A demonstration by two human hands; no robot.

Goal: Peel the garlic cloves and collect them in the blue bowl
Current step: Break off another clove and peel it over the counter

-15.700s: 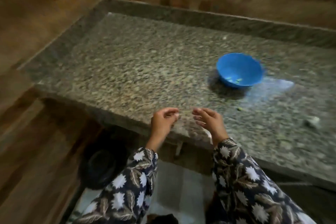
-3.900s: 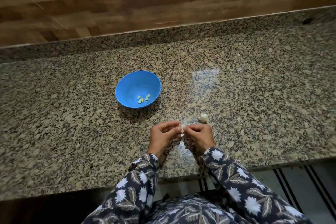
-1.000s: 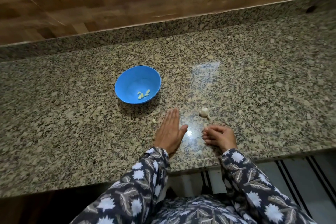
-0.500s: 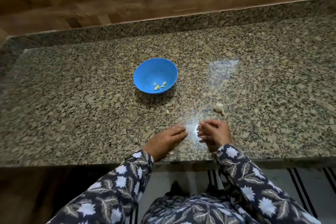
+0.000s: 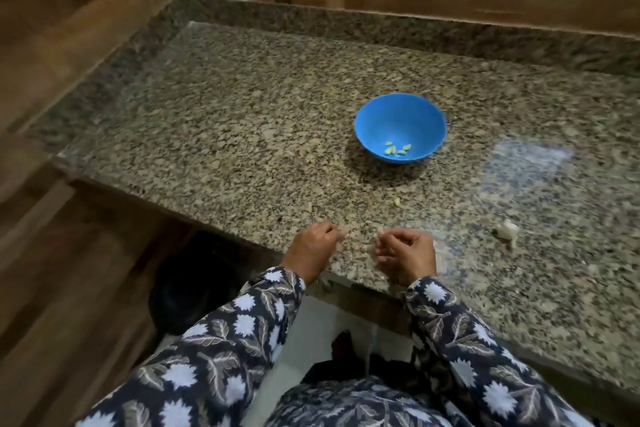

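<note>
Hands, left (image 5: 313, 248) and right (image 5: 408, 253), curled; blue bowl (image 5: 381, 118), few pale cloves (image 5: 398, 149).

No writing, label, brand, number or sign can be read here. The bowl (image 5: 381, 128) is plain blue with no mark showing on it, the counter (image 5: 242, 135) shows only its granite speckle, and the sleeves (image 5: 242, 333) carry a leaf-and-flower print without letters. The view is somewhat blurred, so any very small print would not be legible.
</note>
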